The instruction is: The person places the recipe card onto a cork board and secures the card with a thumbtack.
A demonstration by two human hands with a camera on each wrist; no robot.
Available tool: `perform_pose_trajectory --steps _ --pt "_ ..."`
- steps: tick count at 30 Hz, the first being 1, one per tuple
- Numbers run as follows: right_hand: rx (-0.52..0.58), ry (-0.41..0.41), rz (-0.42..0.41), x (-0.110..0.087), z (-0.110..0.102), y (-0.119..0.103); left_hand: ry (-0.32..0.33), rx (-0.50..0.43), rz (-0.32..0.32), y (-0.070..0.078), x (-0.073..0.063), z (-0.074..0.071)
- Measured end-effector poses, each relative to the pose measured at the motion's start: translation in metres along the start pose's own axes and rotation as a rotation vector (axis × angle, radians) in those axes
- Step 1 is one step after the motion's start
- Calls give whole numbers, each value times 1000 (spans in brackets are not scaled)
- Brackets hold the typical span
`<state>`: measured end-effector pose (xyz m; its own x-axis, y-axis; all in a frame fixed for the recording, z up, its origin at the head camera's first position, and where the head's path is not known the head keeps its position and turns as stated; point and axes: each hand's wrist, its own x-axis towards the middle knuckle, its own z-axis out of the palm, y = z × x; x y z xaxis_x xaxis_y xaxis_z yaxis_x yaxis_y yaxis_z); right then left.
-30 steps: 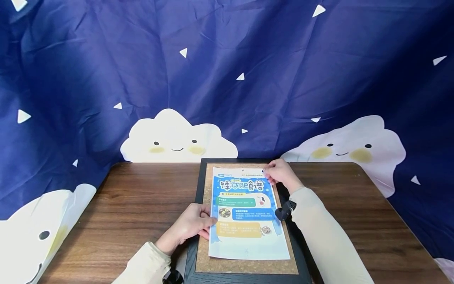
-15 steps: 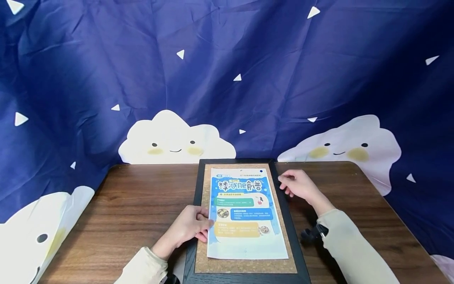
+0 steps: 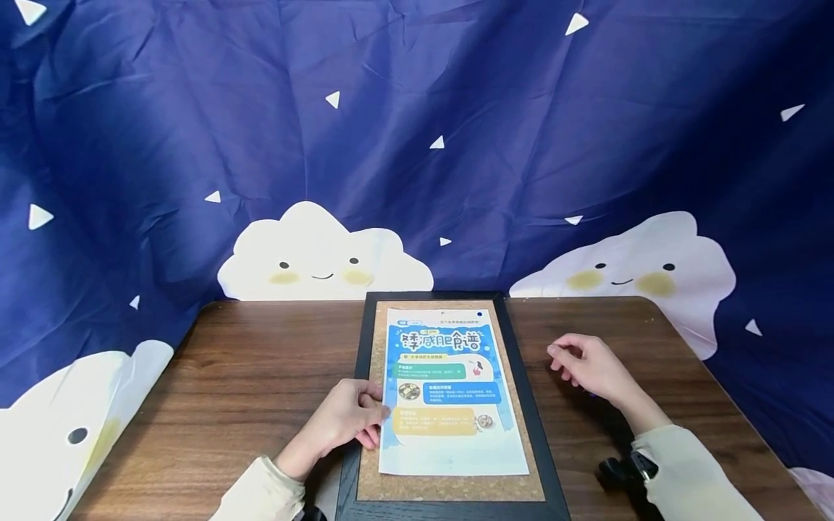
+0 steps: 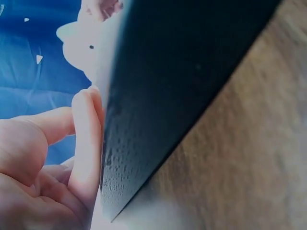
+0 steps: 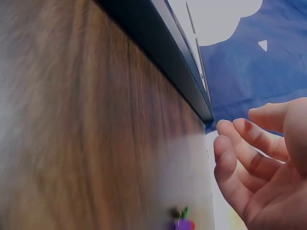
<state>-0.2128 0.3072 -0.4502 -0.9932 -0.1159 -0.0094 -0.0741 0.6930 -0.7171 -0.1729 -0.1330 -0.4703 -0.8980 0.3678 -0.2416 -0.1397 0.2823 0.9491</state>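
Note:
A printed poster sheet point(image 3: 456, 456) with blue, green and yellow blocks lies on a cork board point(image 3: 404, 488) in a black frame point(image 3: 536, 420). My left hand point(image 3: 339, 416) is at the sheet's left edge. Its thumb lies over the edge, and the index fingertip goes out of sight under the paper. A dark blue pushpin point(image 3: 479, 314) sits in the sheet's upper right corner. My right hand point(image 3: 589, 369) is over the table right of the frame, fingers loosely bent with nothing between them. Below it show small coloured pushpins point(image 5: 183, 224), purple, red and green.
The dark wooden table point(image 3: 260, 347) extends to both sides of the frame. Behind it hangs a blue curtain point(image 3: 391, 145) with white clouds and triangles. A black strap point(image 3: 615, 470) hangs by the right wrist.
My right hand has left the sheet's upper right corner and moved right and toward me over the table; the blue pushpin now shows there. The left hand has stayed at the sheet's left edge.

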Motion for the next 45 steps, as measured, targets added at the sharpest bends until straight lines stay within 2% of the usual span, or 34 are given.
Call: perform_pose_trajectory --steps 15,20,32,45 --pt "-40 65 45 -29 -14 21 -14 26 31 -3 1 -4" --pt "-109 86 53 -37 -16 27 -16 21 35 -3 1 -5" --pt "-174 6 190 -46 -24 39 -18 5 29 -6 2 -5" --pt "-252 29 128 -46 -20 43 -18 -7 27 -6 1 -5"
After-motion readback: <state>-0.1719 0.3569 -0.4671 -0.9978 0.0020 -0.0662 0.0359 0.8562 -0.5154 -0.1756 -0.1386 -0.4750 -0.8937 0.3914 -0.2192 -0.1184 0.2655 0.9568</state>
